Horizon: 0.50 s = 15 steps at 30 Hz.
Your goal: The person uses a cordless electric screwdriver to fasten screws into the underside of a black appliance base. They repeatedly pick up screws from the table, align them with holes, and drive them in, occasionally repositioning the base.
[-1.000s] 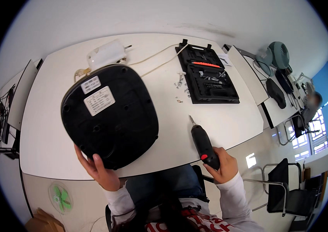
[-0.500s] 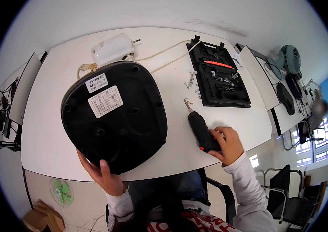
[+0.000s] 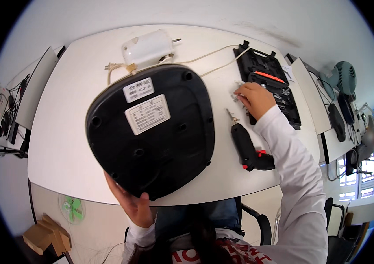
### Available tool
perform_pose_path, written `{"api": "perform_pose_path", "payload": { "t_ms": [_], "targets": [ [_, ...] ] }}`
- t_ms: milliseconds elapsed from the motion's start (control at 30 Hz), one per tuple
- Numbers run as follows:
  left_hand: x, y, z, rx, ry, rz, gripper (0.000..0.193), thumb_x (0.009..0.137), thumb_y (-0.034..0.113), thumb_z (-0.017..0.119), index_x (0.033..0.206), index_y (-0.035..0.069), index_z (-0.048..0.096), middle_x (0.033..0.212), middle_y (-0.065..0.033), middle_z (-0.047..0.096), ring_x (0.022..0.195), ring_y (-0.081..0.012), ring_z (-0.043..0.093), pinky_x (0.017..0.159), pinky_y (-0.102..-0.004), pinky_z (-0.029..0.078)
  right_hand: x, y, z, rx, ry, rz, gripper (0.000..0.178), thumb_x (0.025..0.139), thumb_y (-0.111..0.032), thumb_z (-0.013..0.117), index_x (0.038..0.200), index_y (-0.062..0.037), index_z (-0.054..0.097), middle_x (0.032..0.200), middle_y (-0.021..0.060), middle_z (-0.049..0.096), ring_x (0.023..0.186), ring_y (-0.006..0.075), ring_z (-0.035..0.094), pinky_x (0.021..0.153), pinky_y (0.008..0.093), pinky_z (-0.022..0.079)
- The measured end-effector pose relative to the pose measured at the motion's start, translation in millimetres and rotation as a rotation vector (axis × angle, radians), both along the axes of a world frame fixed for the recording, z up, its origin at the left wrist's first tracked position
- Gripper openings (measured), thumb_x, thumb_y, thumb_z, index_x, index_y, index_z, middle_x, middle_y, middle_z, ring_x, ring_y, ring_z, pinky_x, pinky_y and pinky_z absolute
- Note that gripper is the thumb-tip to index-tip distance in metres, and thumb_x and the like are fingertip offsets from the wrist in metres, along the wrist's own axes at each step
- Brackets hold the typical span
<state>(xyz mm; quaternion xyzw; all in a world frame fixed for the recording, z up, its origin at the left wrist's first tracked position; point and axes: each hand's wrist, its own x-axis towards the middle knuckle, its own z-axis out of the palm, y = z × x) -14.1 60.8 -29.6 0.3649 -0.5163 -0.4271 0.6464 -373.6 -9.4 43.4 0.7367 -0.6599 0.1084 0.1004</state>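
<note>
Black base [image 3: 169, 145] over white table [image 3: 63, 136], pale wall [image 3: 174, 15] behind, light floor [image 3: 99, 229]

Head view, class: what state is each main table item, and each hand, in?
Black base: underside showing
Left hand: holding base's near edge
Right hand: at small parts, grip unclear
Power screwdriver: lying unheld
Tool case: open
Plug: unplugged
White motor housing: on its side

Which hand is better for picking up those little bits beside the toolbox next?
Probably the right hand: it is right by the small parts beside the open black case. The left hand is farther off, holding the near edge of the black base.
</note>
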Motion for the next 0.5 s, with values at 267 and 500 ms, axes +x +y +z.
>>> {"api": "perform_pose_path", "payload": {
  "t_ms": [267, 500],
  "targets": [
    [2, 13, 12, 0.060, -0.111, -0.075, 0.104, 0.073, 0.008, 0.070, 0.143, -0.003, -0.005, 0.141, -0.0238, 0.023, 0.129, -0.0337, 0.032, 0.108, -0.0403, 0.024, 0, -37, -36, 0.150, 0.225, -0.160, 0.011, 0.074, -0.012, 0.063, 0.085, -0.0081, 0.066, 0.086, 0.0098, 0.062, 0.089, 0.0285, 0.059, 0.079, 0.0392, 0.047],
    [13, 11, 3, -0.011, -0.297, -0.162, 0.112, 0.068, 0.000, 0.078, 0.144, 0.002, -0.003, 0.140, -0.0228, 0.029, 0.126, -0.0314, 0.039, 0.099, -0.0402, 0.041, 3, -30, -23, -0.055, -0.002, -0.019, 0.008, 0.076, -0.006, 0.065, 0.084, -0.0069, 0.064, 0.081, 0.0086, 0.061, 0.081, 0.0266, 0.059, 0.071, 0.0360, 0.047]
  ]
}}
